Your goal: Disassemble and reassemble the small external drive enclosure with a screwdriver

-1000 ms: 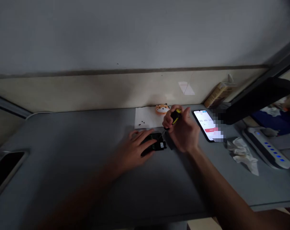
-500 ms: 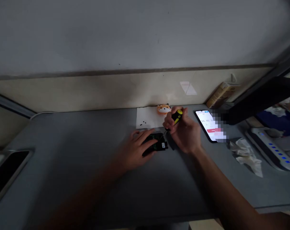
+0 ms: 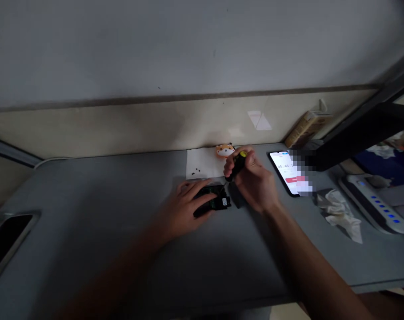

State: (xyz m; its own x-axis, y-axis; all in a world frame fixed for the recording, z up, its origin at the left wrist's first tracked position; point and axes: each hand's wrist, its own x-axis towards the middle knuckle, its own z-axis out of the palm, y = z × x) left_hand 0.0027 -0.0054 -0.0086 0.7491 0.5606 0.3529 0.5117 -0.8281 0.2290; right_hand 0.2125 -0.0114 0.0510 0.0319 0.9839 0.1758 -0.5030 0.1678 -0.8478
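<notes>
Flat on the desk lies a small black device (image 3: 217, 204) with a green circuit board and a white label at its right end. My left hand (image 3: 185, 206) grips it from the left, thumb and fingers spread over its top and edges. In my right hand (image 3: 255, 180) is a black-and-yellow screwdriver (image 3: 235, 169), held by the handle and tilted, its shaft pointing down at the device's upper right part. Whether the tip sits in a screw is too small to tell. Several tiny dark screws (image 3: 196, 171) lie on a white sheet of paper (image 3: 206, 159) just behind the device.
An orange-and-white animal-face case (image 3: 225, 150) stands on the paper by the wall. To the right are a lit phone (image 3: 286, 171) showing a timer, crumpled tissue (image 3: 343, 218), a carton (image 3: 306, 129) and a grey device with blue lights (image 3: 378, 206). A dark-screened object (image 3: 10, 240) lies far left.
My right hand has turned the screwdriver handle, so its yellow side mark no longer shows. My left hand stays on the device. The whole view has shifted slightly.
</notes>
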